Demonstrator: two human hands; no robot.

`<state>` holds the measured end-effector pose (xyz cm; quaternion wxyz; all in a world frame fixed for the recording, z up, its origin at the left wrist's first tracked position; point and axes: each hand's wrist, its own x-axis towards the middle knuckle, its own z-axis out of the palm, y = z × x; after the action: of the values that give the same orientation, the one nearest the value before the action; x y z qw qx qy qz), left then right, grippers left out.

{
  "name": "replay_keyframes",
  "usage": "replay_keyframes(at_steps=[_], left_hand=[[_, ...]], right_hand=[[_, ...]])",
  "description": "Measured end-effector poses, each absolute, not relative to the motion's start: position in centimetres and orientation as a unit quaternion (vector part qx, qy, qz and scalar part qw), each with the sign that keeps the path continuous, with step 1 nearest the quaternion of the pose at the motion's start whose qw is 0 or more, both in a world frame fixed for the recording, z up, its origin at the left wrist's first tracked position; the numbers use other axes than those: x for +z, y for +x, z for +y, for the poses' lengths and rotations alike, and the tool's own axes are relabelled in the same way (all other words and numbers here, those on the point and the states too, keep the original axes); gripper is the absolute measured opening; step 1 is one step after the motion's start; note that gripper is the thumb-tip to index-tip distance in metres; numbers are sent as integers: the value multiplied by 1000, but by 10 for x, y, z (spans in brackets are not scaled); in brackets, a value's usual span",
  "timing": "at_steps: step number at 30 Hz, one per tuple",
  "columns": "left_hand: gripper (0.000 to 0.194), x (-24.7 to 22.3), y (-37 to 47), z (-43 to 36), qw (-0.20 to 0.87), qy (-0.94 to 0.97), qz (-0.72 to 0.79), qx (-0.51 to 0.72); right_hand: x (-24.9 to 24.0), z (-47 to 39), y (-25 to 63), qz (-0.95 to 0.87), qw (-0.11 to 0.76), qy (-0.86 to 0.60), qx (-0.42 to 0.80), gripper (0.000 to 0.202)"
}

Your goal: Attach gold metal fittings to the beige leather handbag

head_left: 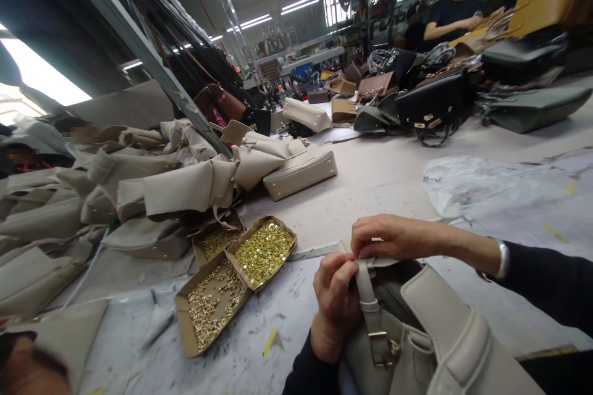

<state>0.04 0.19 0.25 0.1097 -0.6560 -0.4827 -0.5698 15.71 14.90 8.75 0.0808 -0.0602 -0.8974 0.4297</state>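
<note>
both hands (pixel 352 271) pinch bag strap (pixel 365 290) – brass studs in cardboard trays (pixel 185 321).

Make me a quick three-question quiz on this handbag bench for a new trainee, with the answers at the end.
1. True or false: both hands pinch the strap of the cream handbag.
2. Which cardboard tray holds the brightest gold hardware? A) the near tray B) the middle tray C) the far tray
3. Fill in: the pile of cream bags lies to the person's ____.

Key:
1. True. The left hand and right hand meet at the strap's top, above the gold buckle.
2. B
3. Left
</note>
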Motion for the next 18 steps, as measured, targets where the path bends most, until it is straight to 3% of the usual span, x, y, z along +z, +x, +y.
replay_keyframes(at_steps=[6, 13, 18], left_hand=[[20, 2, 3, 1, 128, -670, -475, -556], [26, -2, 1, 1, 110, -663, -482, -562], [22, -1, -4, 2, 115, -675, -475, -553]], right_hand=[[89, 144, 151, -941, 47, -71, 326, 31], [81, 153, 155, -868, 77, -44, 489, 22], [79, 154, 153, -922, 94, -34, 374, 14]])
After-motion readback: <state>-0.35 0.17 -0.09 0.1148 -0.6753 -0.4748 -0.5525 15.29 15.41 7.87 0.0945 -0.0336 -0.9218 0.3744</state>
